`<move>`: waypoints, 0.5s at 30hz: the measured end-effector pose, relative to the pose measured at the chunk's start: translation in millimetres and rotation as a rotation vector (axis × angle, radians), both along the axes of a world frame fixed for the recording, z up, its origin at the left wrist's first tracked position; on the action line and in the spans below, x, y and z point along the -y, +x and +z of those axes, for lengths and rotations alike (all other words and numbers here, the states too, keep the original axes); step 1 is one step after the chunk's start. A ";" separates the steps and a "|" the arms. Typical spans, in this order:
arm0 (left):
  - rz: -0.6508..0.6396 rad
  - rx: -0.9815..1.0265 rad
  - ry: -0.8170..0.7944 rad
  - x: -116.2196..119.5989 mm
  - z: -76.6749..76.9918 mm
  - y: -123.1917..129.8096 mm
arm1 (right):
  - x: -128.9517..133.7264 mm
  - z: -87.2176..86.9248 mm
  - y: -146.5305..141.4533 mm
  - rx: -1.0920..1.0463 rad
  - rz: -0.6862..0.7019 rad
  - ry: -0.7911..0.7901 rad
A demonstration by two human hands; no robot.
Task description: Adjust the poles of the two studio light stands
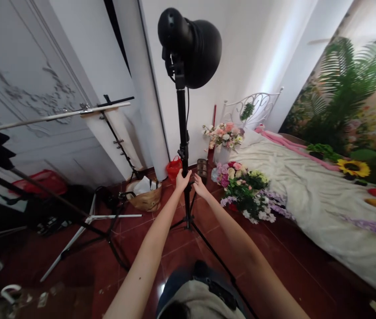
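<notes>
Head view: dark red tiles with paler joints made up the floor (181,248), a plain white wall (250,57) rose behind, and a panel (41,88) with raised, scrolling relief stood at left. On the tiles, mid-room, stood the stand (182,119), its slim black pole upright on splayed legs and topped by a rounded, dull-black lamp (204,53). The left hand (183,180) had its fingers curled around the pole; the right hand (201,187) was close beside it, fingers partly bent (whether they pinched anything, I could not tell). Leftward sat a tan, woven-looking basket (146,197); rightward, ruffled flowers (234,175) crowded a bed (290,177) with a cream, softly creased cover.
</notes>
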State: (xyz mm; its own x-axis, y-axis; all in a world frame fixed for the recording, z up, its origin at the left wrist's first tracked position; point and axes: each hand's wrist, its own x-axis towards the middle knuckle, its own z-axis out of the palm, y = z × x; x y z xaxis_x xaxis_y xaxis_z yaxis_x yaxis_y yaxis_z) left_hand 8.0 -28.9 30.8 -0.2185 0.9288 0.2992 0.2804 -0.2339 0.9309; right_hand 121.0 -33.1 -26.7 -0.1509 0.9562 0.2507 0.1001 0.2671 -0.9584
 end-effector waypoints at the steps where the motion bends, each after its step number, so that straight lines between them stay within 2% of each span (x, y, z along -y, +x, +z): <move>1: -0.020 0.006 -0.010 -0.3 -4.7 -0.8 | -3.7 -2.8 -5.7 0.026 -0.006 -0.014; 4: -0.067 0.037 -0.034 -1.3 -19.8 -2.8 | -9.6 -9.5 -13.1 0.082 -0.062 -0.037; 8: -0.087 0.068 -0.047 -5.9 -36.4 -4.8 | -13.9 -15.4 -4.8 0.193 -0.138 0.029; 11: -0.082 0.079 -0.097 -13.2 -43.0 -5.0 | -16.4 -18.6 4.2 0.292 -0.086 0.079; 15: -0.066 0.126 -0.157 -24.7 -48.0 -4.0 | -18.6 -19.0 12.3 0.270 -0.011 0.088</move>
